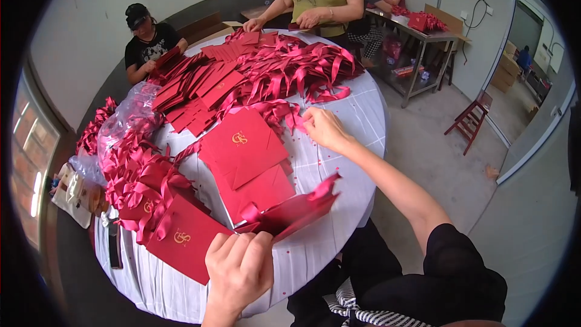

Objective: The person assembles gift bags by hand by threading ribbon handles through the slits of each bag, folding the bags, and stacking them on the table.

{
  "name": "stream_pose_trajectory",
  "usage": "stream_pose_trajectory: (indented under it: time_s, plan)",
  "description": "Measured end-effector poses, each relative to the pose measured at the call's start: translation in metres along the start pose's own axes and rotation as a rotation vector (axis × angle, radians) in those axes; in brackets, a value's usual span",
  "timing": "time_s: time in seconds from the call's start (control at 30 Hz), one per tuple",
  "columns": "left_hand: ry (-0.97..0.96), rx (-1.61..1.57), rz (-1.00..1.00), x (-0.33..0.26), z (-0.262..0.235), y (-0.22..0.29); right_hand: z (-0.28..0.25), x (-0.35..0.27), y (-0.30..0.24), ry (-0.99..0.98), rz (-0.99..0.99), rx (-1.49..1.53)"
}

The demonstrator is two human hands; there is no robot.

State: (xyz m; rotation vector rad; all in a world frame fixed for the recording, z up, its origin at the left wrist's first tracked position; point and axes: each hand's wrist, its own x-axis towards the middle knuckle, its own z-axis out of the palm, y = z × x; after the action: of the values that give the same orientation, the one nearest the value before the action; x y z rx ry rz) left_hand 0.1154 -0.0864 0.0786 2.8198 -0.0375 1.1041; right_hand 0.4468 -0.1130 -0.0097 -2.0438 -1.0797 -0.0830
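Head view shows the left hand closed on a red envelope near the table's edge, the right hand pinching loose ribbons farther off, and many finished bowed envelopes stacked left.

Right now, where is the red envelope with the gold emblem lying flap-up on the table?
In the head view the red envelope lies mid-table on the white tablecloth, left of the right hand and just below the heap of red ribbons.

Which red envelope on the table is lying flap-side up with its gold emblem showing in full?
The large red envelope at the table's centre, between both hands: its pointed flap and gold emblem face up, nothing covering them. The bowed envelope near the left hand is partly under ribbon.
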Motion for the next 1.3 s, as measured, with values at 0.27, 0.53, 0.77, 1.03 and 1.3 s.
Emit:
stream_pose_trajectory:
  time_s: [0.27,0.53,0.77,1.03,1.3]
  plan:
    - [0.118,-0.036,-0.073,-0.011,0.023,-0.016,0.026,0.008,0.012,-0.009,0.16,-0.178]
    - [0.186,-0.058,-0.118,-0.013,0.029,-0.016,0.005,-0.009,0.012,0.101,-0.102,0.029]
    - [0.185,-0.038,-0.163,-0.014,0.028,-0.018,-0.052,-0.05,-0.041,-0.073,-0.235,0.065]
    - [0.155,0.0,-0.166,-0.009,0.033,-0.016,-0.091,-0.071,-0.059,-0.193,-0.093,0.558]
    - [0.117,-0.009,-0.284,-0.007,0.025,-0.007,-0.113,-0.088,-0.088,-0.064,-0.406,0.993]
